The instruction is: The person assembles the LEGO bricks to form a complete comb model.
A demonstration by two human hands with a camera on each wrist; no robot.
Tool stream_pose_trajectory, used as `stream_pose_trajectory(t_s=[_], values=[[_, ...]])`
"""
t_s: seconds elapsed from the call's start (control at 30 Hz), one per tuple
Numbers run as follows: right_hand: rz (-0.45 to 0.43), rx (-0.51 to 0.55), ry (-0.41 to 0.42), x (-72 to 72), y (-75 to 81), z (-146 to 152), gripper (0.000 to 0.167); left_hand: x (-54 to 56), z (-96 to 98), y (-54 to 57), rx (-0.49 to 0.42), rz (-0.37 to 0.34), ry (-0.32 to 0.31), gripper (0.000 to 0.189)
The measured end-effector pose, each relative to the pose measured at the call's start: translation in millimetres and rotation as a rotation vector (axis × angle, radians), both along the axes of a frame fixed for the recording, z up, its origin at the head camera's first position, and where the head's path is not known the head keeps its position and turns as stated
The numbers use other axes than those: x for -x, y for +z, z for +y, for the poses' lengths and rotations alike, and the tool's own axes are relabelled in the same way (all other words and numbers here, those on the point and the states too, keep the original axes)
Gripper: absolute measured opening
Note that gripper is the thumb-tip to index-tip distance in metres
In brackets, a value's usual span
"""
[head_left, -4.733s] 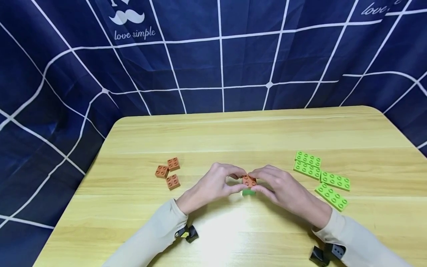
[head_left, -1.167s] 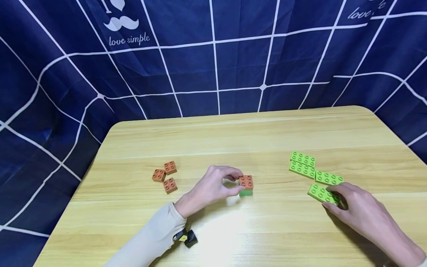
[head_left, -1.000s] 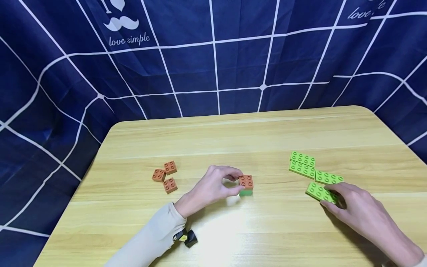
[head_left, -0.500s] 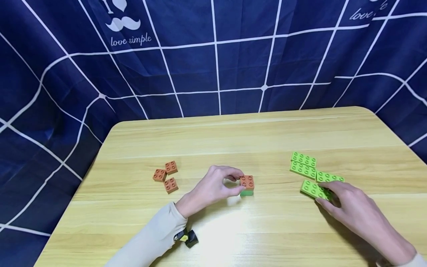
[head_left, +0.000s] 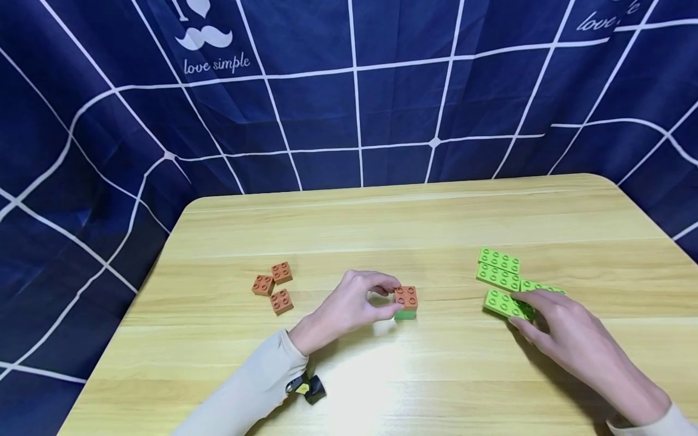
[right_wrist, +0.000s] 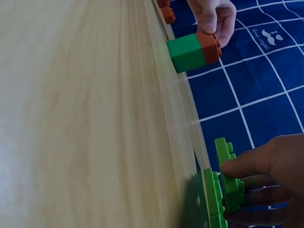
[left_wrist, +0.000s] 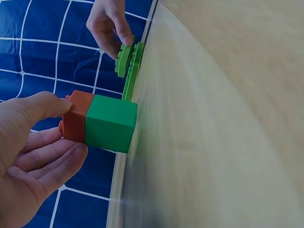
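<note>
My left hand (head_left: 354,303) pinches an orange-brown toy building brick (head_left: 406,297) with four studs between thumb and fingers. That brick sits on top of a taller, darker green block (left_wrist: 111,122), which stands on the table; its studs point up. Over on the right, my right hand (head_left: 567,333) grips a flat lime-green building brick (head_left: 498,303) by its near end, thumb on one side and fingers on the other. In the right wrist view, this lime brick (right_wrist: 228,175) is raised just above another lime brick (right_wrist: 213,194). My fingers cover part of it.
Three loose orange-brown bricks (head_left: 281,301) lie at left on the wooden table (head_left: 349,230). Beside my right hand lie more lime-green bricks (head_left: 498,277), two of them side by side. A dark blue curtain (head_left: 392,103) with white lines hangs behind the table.
My right hand has left the orange-brown brick, taken hold of the nearest lime-green brick and moved it left and slightly up. My left hand keeps its place on the orange-brown brick.
</note>
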State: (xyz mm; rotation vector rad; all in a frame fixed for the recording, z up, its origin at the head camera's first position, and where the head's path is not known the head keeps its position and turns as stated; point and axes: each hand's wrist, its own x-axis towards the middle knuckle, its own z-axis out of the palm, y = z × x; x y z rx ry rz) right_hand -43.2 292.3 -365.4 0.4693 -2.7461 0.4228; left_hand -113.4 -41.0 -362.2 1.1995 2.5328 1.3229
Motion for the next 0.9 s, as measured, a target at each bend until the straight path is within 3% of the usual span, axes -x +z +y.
stream_pose_trajectory(t_s=[0.6, 0.9], values=[[0.01, 0.016, 0.048, 4.5, 3.2, -9, 0.043, 0.6, 0.5, -0.4, 0.002, 0.016, 0.0, 0.03], [0.035, 0.001, 0.115, 12.5, 1.7, -16, 0.043, 2.1, -1.0, -1.5, -0.003, 0.04, -0.003, 0.03]])
